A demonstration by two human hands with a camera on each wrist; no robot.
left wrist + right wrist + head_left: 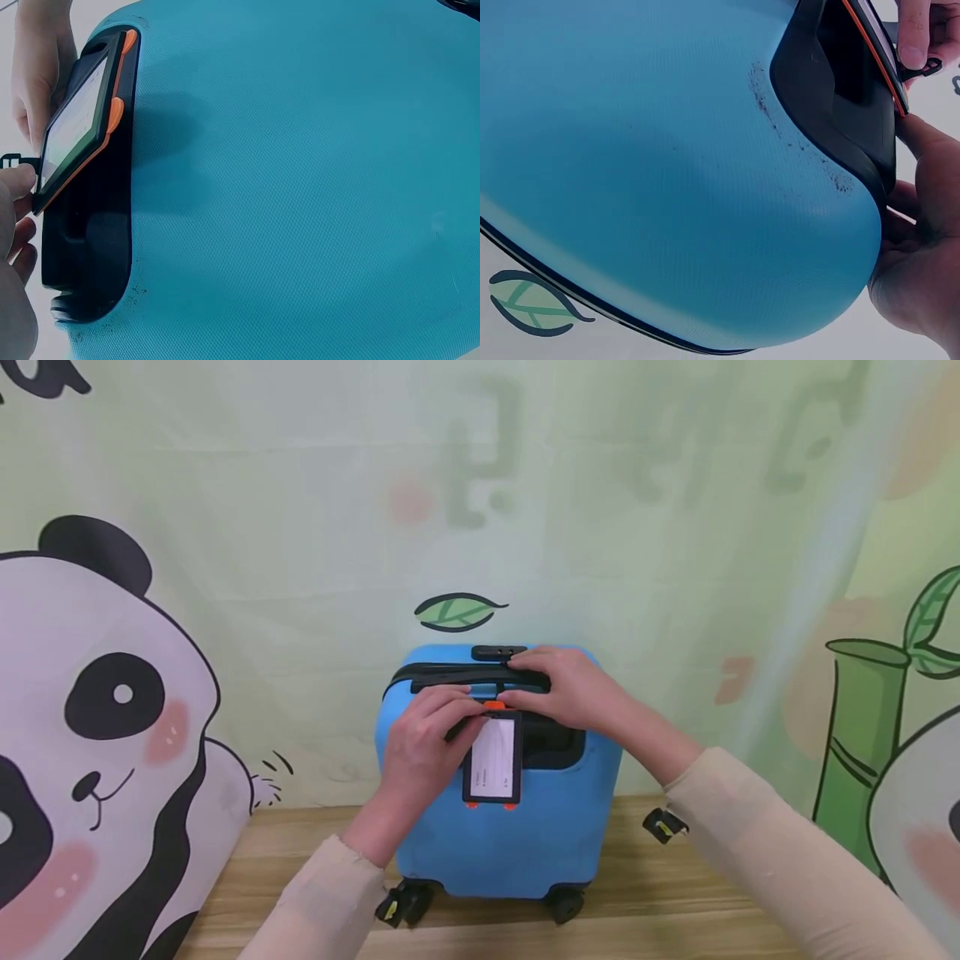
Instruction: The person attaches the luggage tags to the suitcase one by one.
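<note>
A luggage tag (492, 758) with a black frame, orange trim and a white card lies against the front of a blue suitcase (517, 835). My left hand (427, 735) pinches the tag's upper end, where a short black strap (21, 161) sticks out beside the thumb in the left wrist view. Across the black top handle (450, 675) reaches my right hand (573, 689), its thumb by the tag's orange end and its other fingers over the handle. In the right wrist view those fingers (904, 199) are partly hidden behind the suitcase; I cannot tell what they grip.
The suitcase stands upright on black wheels (564, 903) on a wood-look surface (675, 902). Close behind it hangs a pale green backdrop (300, 527) printed with pandas, bamboo and a leaf. A retracted black pull handle (495, 652) sits at the suitcase's top back.
</note>
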